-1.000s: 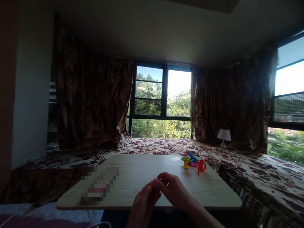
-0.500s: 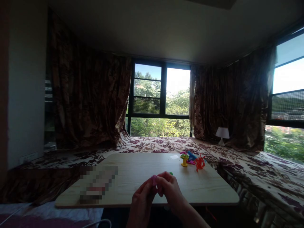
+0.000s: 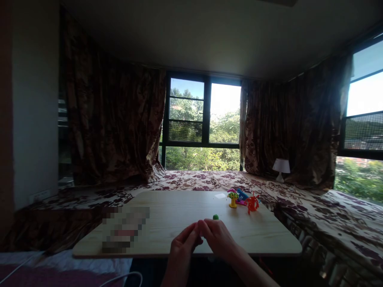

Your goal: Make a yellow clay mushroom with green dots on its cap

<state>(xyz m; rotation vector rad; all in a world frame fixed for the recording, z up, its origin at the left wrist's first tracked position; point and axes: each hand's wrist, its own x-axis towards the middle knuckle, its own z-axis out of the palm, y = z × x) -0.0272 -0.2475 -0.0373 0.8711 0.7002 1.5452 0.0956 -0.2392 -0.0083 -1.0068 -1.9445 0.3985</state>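
My left hand point(image 3: 184, 241) and my right hand point(image 3: 218, 238) meet over the near edge of the light wooden table point(image 3: 167, 211). Their fingertips are pinched together around a small piece of pink modelling clay, now almost wholly hidden by the fingers. Just beyond my right hand sits a small green lump point(image 3: 216, 217), partly covered by the knuckles.
Toward the far right of the tabletop stand a yellow figure with a green-dotted top point(image 3: 233, 200), a blue figure point(image 3: 242, 194), and an orange many-armed figure point(image 3: 253, 203). A pixelated object point(image 3: 125, 231) lies at left. A white lamp point(image 3: 280, 167) stands behind.
The pink clay showed between my fingertips before; now the fingers cover it. My right hand has shifted slightly right and down, revealing more of the green lump.
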